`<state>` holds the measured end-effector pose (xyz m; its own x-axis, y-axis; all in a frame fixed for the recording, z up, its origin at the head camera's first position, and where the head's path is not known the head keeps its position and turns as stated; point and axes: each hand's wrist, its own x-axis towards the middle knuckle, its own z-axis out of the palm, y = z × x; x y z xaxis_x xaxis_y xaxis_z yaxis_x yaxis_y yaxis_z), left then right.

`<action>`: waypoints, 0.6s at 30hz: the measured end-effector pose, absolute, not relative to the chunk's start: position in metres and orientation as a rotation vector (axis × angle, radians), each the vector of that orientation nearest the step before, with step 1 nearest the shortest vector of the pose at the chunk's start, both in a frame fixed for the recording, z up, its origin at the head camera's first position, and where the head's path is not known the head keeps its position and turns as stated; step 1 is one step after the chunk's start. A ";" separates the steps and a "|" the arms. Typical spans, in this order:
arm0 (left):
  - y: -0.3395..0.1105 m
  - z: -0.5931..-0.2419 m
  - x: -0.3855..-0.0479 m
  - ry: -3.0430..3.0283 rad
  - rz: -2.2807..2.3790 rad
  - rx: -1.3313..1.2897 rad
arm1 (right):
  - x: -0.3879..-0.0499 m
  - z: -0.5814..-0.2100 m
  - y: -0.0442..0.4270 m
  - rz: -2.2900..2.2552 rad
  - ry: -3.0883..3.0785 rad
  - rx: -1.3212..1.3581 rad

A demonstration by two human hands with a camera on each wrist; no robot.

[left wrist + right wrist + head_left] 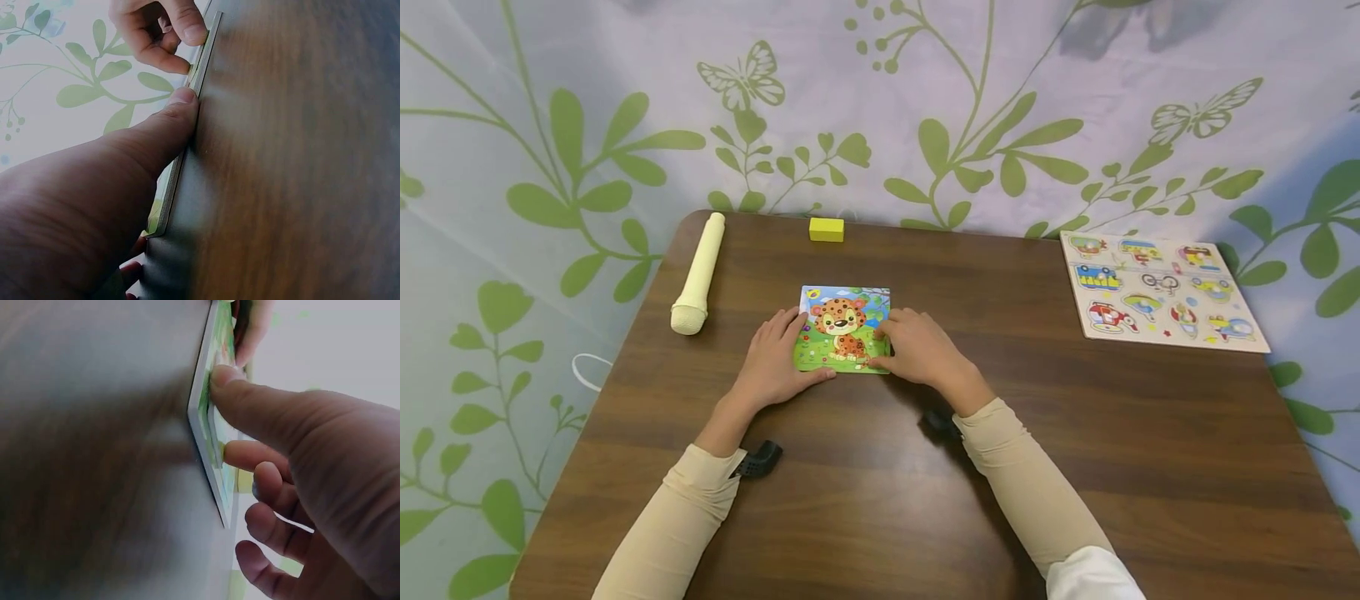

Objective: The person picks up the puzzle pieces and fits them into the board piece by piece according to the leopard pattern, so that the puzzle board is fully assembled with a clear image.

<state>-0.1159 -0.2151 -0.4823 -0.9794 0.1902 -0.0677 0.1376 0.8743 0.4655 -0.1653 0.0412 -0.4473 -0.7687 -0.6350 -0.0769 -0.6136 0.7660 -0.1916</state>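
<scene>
A small jigsaw puzzle board with a spotted leopard cub picture lies flat on the table in the head view. My left hand rests against its left side, the thumb stretched along the near edge and the fingers along the left edge. At the right side my right hand pinches a puzzle piece between thumb and index finger. That piece stands slightly proud of the board in the right wrist view; my fingers hide part of it. The other right fingers curl loosely beside the board.
A cream toy microphone lies at the table's left edge. A yellow block stands at the back edge. At the back right lies a wooden vehicle puzzle board. A leaf-patterned cloth hangs behind the brown table.
</scene>
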 end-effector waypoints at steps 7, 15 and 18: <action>-0.217 -0.483 -0.116 2.936 0.722 0.243 | -0.163 -0.445 0.033 -0.196 2.829 -0.978; -0.215 -0.482 -0.113 2.918 0.731 0.246 | -0.157 -0.440 0.027 -0.205 2.846 -0.903; -0.215 -0.481 -0.113 2.933 0.722 0.243 | -0.156 -0.441 0.023 -0.232 2.855 -0.943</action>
